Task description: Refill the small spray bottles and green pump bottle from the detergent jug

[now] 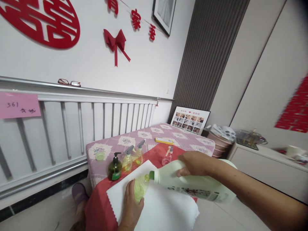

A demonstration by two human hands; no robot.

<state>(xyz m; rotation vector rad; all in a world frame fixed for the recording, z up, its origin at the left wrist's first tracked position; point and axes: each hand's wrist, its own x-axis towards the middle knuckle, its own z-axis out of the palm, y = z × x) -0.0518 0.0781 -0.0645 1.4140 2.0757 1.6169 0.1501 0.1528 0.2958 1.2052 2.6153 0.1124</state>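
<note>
My right hand [194, 163] grips a large pale green jug [192, 186] that lies tipped almost flat, its green spout toward the left. The spout meets the mouth of a small clear bottle [140, 189] holding yellow-green liquid. My left hand [131, 202] is wrapped round that small bottle, which stands on a white cloth [166, 208] spread over a red cloth [98, 205].
Behind the cloth stand a dark green pump bottle [115, 167], two yellow spray bottles [127, 160], a small pink bottle [167, 156] and a yellow flat object [164, 140]. A radiator [72, 128] runs along the wall at left. A basket [220, 141] and white cabinet [264, 166] stand at right.
</note>
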